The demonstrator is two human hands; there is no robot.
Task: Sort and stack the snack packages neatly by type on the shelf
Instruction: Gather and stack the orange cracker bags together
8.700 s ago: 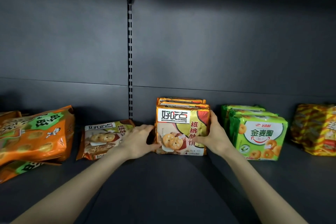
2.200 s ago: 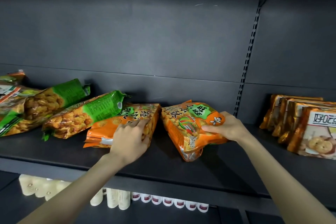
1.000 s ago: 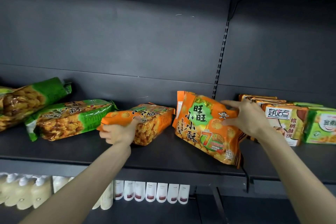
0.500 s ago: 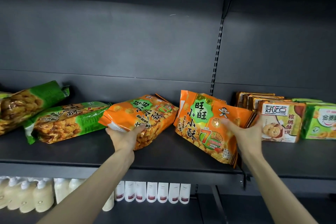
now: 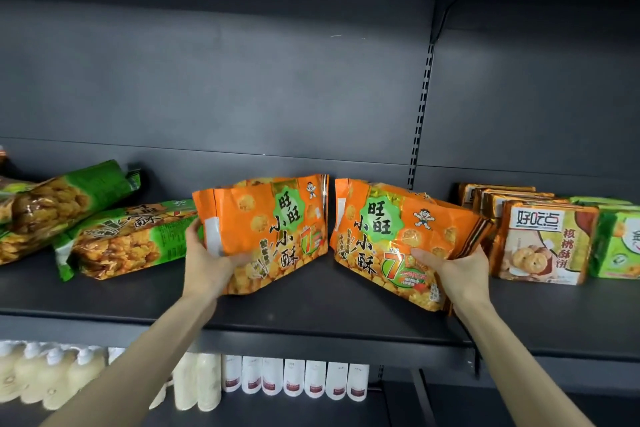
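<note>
Orange film looks slippery tbh: left hand curls round the left orange bag, right hand grips the right orange bag, both tilted near the shelf front. Loosen either grip and it could slide off the edge, or the right one might knock the cookie packs beyond it crooked.

green pack cut by right edge, green bag cut by left edge
</note>
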